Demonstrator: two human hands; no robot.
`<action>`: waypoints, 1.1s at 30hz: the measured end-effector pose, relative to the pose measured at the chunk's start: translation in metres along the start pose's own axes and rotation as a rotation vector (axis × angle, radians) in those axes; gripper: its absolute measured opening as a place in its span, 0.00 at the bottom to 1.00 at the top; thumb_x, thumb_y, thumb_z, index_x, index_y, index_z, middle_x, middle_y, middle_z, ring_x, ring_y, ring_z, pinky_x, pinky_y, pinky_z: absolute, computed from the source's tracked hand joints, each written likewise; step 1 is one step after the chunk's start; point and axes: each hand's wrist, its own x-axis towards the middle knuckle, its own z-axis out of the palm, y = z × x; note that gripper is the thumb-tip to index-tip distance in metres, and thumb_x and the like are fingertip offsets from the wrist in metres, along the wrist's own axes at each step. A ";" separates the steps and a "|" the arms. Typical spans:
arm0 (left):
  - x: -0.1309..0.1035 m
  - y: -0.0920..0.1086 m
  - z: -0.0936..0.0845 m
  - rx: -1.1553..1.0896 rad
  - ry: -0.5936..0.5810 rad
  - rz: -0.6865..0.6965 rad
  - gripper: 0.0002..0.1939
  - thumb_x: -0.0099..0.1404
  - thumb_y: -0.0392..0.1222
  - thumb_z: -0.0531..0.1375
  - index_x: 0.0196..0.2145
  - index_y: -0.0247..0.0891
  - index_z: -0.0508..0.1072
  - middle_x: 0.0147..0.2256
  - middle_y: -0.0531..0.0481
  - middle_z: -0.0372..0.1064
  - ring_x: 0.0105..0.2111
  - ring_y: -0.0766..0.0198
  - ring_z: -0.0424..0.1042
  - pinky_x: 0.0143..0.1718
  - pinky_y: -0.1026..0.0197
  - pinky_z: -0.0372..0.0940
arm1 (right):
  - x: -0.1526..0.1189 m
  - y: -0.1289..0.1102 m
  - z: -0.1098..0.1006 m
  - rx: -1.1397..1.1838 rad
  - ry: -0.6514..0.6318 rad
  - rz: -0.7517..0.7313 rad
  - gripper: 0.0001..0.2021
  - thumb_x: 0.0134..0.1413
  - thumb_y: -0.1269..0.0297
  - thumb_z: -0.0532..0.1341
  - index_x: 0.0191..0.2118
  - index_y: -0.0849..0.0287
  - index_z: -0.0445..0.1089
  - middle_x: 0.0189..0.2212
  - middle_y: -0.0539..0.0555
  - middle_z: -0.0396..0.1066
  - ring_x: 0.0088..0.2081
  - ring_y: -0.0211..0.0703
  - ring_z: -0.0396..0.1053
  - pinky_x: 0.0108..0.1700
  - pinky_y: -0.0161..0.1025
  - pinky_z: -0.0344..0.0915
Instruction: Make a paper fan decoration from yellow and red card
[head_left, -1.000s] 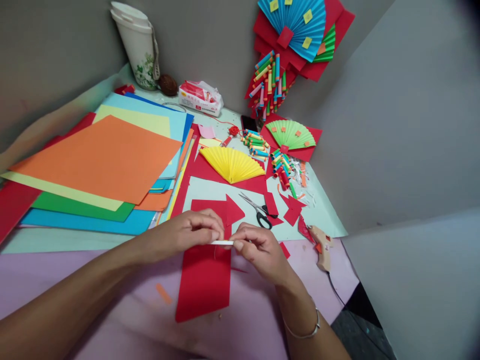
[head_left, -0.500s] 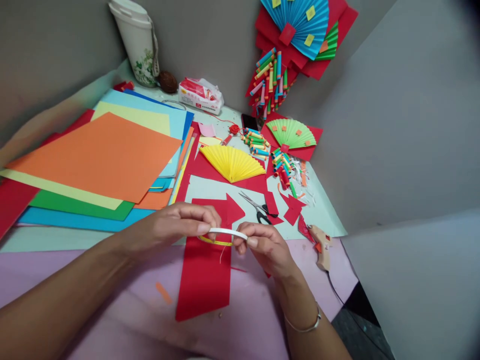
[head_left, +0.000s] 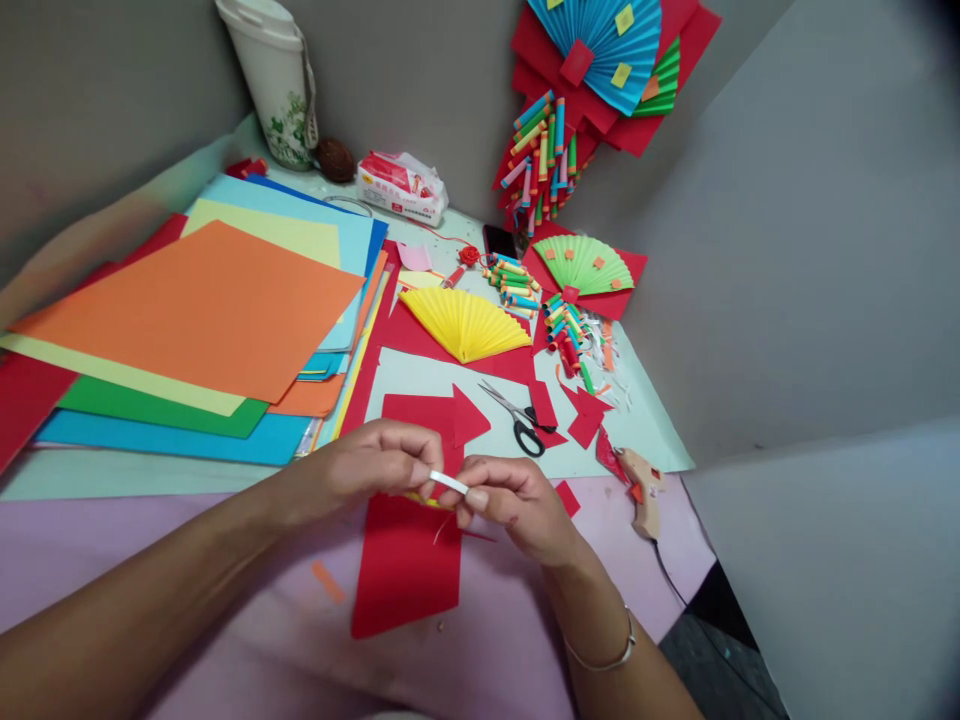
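Observation:
A thin white roll of tape [head_left: 449, 482] with a yellow inner edge is held between both my hands. My left hand [head_left: 382, 462] pinches its left end with thumb and fingers. At its right end, the thumb and fingertips of my right hand [head_left: 517, 497] are closed on it. Fingers hide much of the roll, and a fine loose strand hangs below. Under the hands lies a long red paper strip [head_left: 409, 580]. Beyond them are black-handled scissors [head_left: 523, 420], with blades partly open, and a yellow pleated paper fan [head_left: 465, 328].
Coloured paper sheets [head_left: 195, 310] are stacked at left. A glue gun [head_left: 641, 490] with a cord lies at right, near red scraps [head_left: 589, 415]. Behind stand a white cup [head_left: 274, 85], a tissue pack [head_left: 403, 188] and a green fan [head_left: 585, 265] with small paper rolls [head_left: 566, 325].
My hands have come closer together and turned the roll, so less of its white edge shows between the fingers. My right hand has shifted a little left.

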 end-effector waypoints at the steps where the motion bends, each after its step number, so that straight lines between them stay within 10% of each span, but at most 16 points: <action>1: -0.001 -0.002 0.000 -0.080 0.028 0.020 0.06 0.57 0.41 0.60 0.25 0.38 0.71 0.25 0.55 0.67 0.28 0.65 0.62 0.31 0.64 0.55 | 0.000 0.000 -0.001 0.007 0.002 -0.007 0.09 0.57 0.60 0.63 0.39 0.56 0.79 0.27 0.51 0.71 0.30 0.39 0.65 0.35 0.37 0.62; 15: 0.003 0.006 -0.001 0.257 -0.080 -0.089 0.08 0.62 0.38 0.56 0.26 0.37 0.69 0.25 0.57 0.64 0.26 0.68 0.57 0.29 0.64 0.51 | 0.001 -0.002 0.003 -0.118 0.017 0.065 0.08 0.57 0.62 0.64 0.36 0.58 0.79 0.25 0.50 0.70 0.27 0.36 0.65 0.34 0.35 0.62; 22: -0.001 -0.001 -0.005 -0.079 0.097 0.008 0.06 0.55 0.42 0.59 0.24 0.38 0.69 0.23 0.55 0.63 0.27 0.64 0.61 0.32 0.62 0.56 | 0.001 -0.002 -0.004 -0.041 0.008 -0.038 0.10 0.57 0.60 0.63 0.39 0.57 0.79 0.30 0.53 0.74 0.34 0.41 0.69 0.39 0.38 0.64; 33: 0.004 0.004 -0.001 0.192 -0.053 -0.107 0.07 0.60 0.40 0.58 0.25 0.37 0.70 0.26 0.55 0.65 0.27 0.65 0.58 0.31 0.63 0.52 | 0.002 -0.001 0.002 -0.105 0.040 0.073 0.09 0.57 0.60 0.63 0.35 0.58 0.78 0.25 0.50 0.71 0.28 0.37 0.65 0.35 0.36 0.63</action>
